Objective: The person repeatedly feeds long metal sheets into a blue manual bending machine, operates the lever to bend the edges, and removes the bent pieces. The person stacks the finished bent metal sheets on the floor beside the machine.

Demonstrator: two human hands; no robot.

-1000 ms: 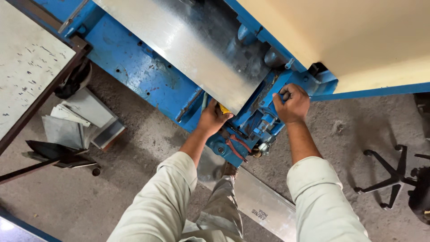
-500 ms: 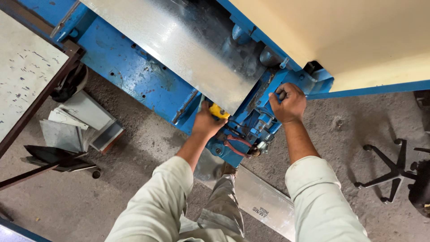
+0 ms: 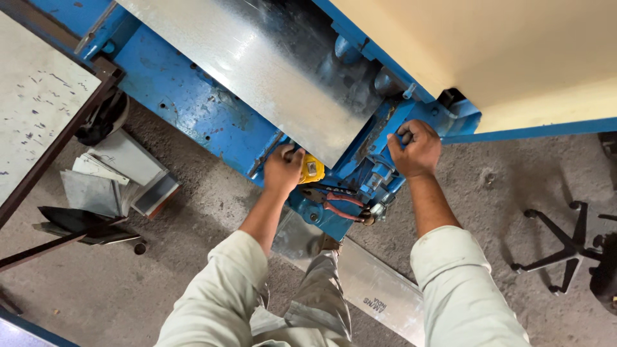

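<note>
My left hand (image 3: pixel 281 170) rests at the near edge of a shiny metal sheet (image 3: pixel 257 71) that lies on a blue machine (image 3: pixel 186 106). A yellow tape measure (image 3: pixel 311 169) sits right beside the fingers of this hand; whether they grip it I cannot tell. My right hand (image 3: pixel 416 148) is closed around a dark knob or handle on the blue machine's end. Red-handled pliers (image 3: pixel 340 204) lie on the machine between the two hands.
A cream panel (image 3: pixel 501 51) covers the machine at upper right. Offcuts of sheet metal (image 3: pixel 109 180) lie on the concrete floor at left, beside a framed table (image 3: pixel 32 122). A metal strip (image 3: pixel 379 292) lies by my legs. A black chair base (image 3: pixel 565 250) stands at right.
My left hand has drawn back slightly along the sheet's edge, and the yellow tape measure now shows beside it. My right hand stays on the handle.
</note>
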